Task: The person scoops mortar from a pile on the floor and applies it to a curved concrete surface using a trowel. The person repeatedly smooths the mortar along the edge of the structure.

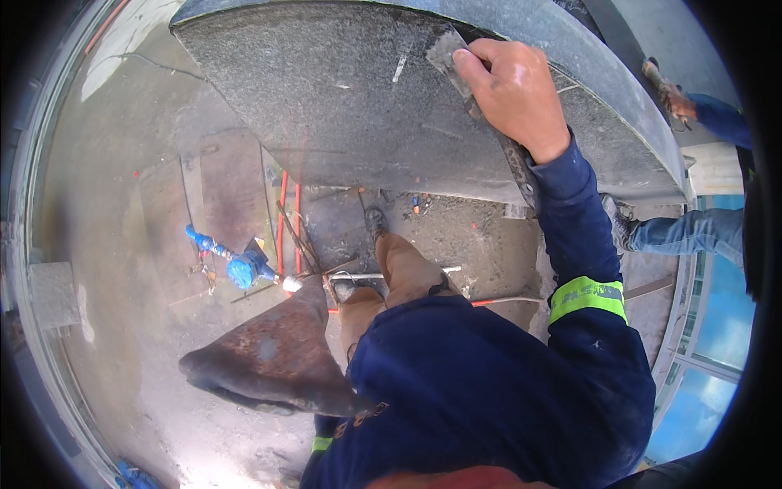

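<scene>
**Trowel blade pressed flat on the grey render**

The flat steel plastering trowel [446, 50] lies against the dark grey, rough-textured curved slab surface [342, 106], near its upper right part, blade flat to the wet-looking face. The right hand [515, 94] has its grip clenched around the trowel's handle, fingers curled over the top, arm in a navy sleeve with a yellow reflective band [586, 295]. The left hand [204, 368] carries a rust-stained, mortar-caked hawk board [273, 359] low at the person's left; the grip beneath it is hidden, so I cannot tell how it is held.

Below, the person's boots [373, 220] stand above a dusty concrete floor [147, 244] strewn with orange pipes [283, 220] and a blue valve fitting [240, 269]. Another worker's gloved hand [672, 98] and jeans-clad leg [692, 232] show at the right edge.

Judging the risk: a tilted blade edge could gouge the fresh surface. The person seems to stand raised above the cluttered floor, so a lean after the trowel could cost footing, and mortar could slide off the hawk if it tips.
</scene>
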Demonstrator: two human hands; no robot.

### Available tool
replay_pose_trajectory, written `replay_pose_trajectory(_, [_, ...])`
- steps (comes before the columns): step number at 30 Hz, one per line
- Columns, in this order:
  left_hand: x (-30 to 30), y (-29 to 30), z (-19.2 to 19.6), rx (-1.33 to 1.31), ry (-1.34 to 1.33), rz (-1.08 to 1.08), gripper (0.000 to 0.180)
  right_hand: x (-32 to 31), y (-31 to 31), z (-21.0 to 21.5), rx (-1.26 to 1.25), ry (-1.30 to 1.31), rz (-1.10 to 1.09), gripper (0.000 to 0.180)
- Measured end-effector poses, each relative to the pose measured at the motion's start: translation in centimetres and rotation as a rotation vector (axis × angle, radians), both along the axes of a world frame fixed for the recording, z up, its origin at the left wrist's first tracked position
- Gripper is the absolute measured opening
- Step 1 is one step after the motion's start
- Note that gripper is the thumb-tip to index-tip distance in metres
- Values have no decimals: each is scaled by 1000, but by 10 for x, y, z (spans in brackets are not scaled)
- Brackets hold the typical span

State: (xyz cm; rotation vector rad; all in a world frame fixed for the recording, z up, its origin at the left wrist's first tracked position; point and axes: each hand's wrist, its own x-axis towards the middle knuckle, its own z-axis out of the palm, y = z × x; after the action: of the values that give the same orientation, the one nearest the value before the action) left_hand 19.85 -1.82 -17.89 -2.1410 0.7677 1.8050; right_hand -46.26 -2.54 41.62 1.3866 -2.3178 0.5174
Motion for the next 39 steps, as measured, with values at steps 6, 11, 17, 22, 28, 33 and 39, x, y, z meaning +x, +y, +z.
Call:
replay_pose_trajectory(6, [4, 3, 1, -3, -18, 11, 48, -14, 14, -8, -49, 1, -60, 23])
replay_pose_trajectory(11, [0, 6, 2, 30, -43, -47, 51, -1, 14, -4, -76, -26, -48, 25])
replay_pose_trajectory(17, [-41, 1, 43, 18, -12, 37, 33, -11, 14, -8, -49, 10, -50, 25])
replay_pose_trajectory(22, [-36, 3, 49, 47, -30, 50, 37, -12, 23, -7, -63, -34, -101, 24])
replay_pose_trajectory(28, [-39, -2, 54, 28, -39, 3, 38, -13, 37, -8, -72, -42, -148, 24])
replay_pose_trajectory(33, [-48, -10, 71, 0, -40, -8, 41, -18, 51, -11, -89, -57, -184, 23])
replay_pose_trajectory(39, [-40, -12, 56, 5, -31, 21, 40, -19, 61, -9, -71, -17, -183, 23])
